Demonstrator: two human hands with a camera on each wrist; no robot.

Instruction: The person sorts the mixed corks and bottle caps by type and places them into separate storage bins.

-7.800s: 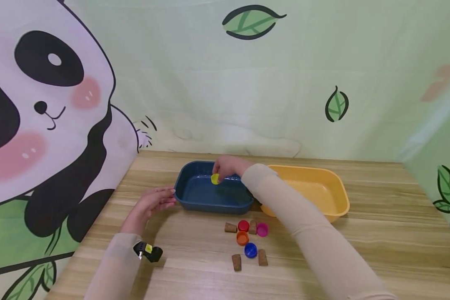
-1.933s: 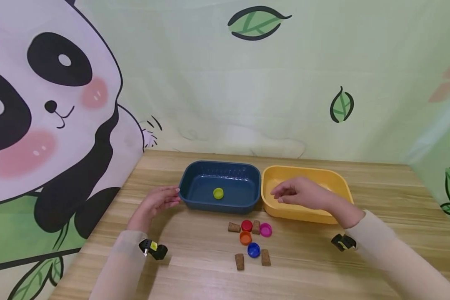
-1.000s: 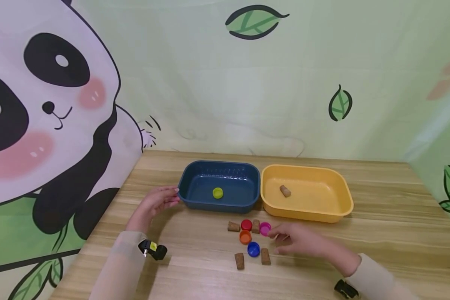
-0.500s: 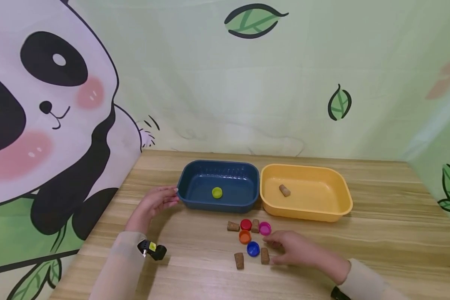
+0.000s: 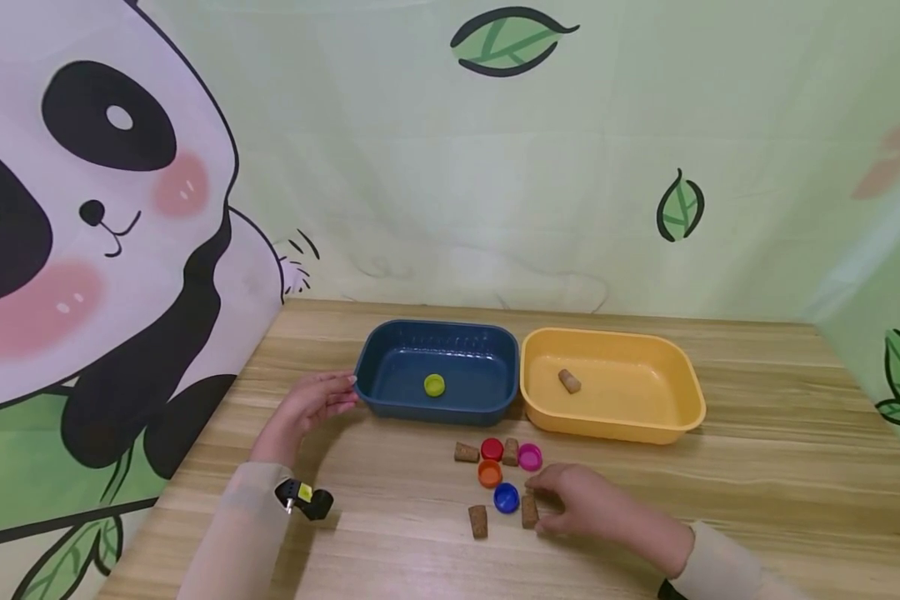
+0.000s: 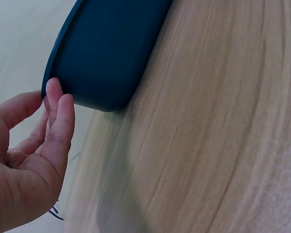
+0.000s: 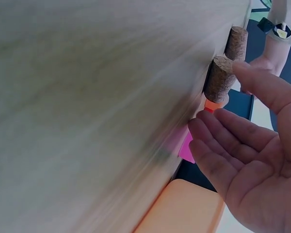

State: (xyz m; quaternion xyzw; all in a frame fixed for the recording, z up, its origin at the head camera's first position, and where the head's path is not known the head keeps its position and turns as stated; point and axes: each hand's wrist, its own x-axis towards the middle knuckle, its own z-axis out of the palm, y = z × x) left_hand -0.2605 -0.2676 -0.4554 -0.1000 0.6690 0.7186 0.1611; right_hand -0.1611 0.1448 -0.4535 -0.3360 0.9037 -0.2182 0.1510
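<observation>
My left hand [image 5: 311, 408] is at the left end of the blue tub [image 5: 438, 414], its thumb and fingers pinching the rim, as the left wrist view shows. Right of the small caps, my right hand [image 5: 596, 508] reaches with thumb and fingers apart around a cork stopper [image 5: 529, 512] on the table. In the right wrist view the thumb is at the end of this cork [image 7: 219, 80], while the other fingers are spread; contact is unclear. Beside it lie a blue cap [image 5: 506, 498] and another cork [image 5: 478, 522].
Nearer the tubs are a red cap [image 5: 492, 449], an orange cap [image 5: 490, 473], a pink cap [image 5: 529, 457] and two corks [image 5: 466, 452]. A yellow-green cap [image 5: 434, 385] sits inside the blue tub. The yellow tub [image 5: 607, 429] holds one cork [image 5: 569, 381].
The yellow-green cap was released in the blue tub, and a cork now lies in the yellow tub. My right hand has come from there down to the nearer right cork. The left hand stayed put.
</observation>
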